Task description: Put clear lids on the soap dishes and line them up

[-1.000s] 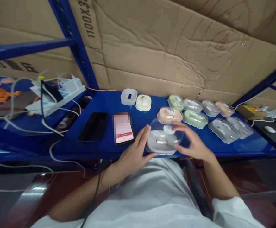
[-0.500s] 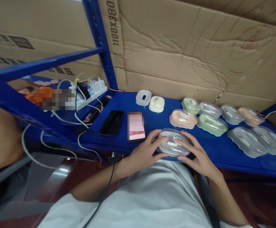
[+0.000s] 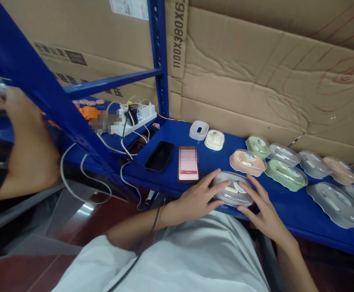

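Note:
A grey soap box with a clear lid, a pale oblong piece and a round sticker on top lies at the front edge of the blue table. My left hand grips its left end, thumb on the near side and fingers over the lid. Around the right end curls my right hand, its fingertips on the lid by the sticker. The underside of the box is hidden. Just beyond it sits a peach soap box, with a green soap box to the right.
Several more lidded boxes, such as a grey one, stand to the right. A cream box and a white slotted tray are at the back. Two phones, one dark, one lit, lie left. A co-worker's arm shows beyond the blue post.
The view has swung left, so everything sits farther right in the picture. My hands keep their hold on the grey soap box. More of the co-worker's arm now shows.

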Available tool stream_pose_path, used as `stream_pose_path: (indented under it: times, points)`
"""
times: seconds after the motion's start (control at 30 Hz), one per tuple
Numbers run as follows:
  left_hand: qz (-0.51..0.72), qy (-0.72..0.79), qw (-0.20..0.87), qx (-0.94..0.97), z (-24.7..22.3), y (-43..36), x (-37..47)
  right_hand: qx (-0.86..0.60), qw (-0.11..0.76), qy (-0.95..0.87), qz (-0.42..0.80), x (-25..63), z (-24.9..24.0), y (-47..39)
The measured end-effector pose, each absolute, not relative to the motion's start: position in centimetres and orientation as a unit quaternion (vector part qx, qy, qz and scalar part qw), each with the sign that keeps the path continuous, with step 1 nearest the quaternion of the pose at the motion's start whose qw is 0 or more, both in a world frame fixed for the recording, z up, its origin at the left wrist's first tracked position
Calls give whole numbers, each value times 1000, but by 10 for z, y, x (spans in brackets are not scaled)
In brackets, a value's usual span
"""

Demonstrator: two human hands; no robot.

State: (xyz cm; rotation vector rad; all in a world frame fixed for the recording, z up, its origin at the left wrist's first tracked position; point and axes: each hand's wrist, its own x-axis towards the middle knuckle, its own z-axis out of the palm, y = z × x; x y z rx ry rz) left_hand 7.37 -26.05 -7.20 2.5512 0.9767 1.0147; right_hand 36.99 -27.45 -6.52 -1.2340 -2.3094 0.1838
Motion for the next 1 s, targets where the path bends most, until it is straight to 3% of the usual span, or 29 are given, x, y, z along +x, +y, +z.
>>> stream_pose_path:
  times: [0.13, 0.3, 0.43, 0.57, 0.63, 0.7, 0.73, 1.0]
  points:
    - [342, 308, 58, 886, -72, -259, 75, -451, 261, -849, 90, 368, -68, -271]
    - [352, 298, 30, 887, -76, -256, 77, -453, 238, -859, -18, 365, -64, -275]
    - [360, 313, 24, 878, -78, -257, 78, -409, 177, -894, -49, 355, 1, -266]
    - [367, 321, 30, 872, -80, -259, 79, -396, 177, -901, -28, 305, 80, -201]
    - [372, 321, 33, 870, -81, -259, 79, -461, 97, -881, -35, 267, 94, -153]
    - [373, 322, 35, 870, -81, -259, 79, -582, -25, -813, -26, 230, 87, -108]
    - [371, 322, 37, 870, -82, -259, 78, -602, -47, -797, -17, 215, 79, -90]
    - [365, 308, 68, 876, -79, -258, 72, -606, -108, -788, 1, 221, 37, -41]
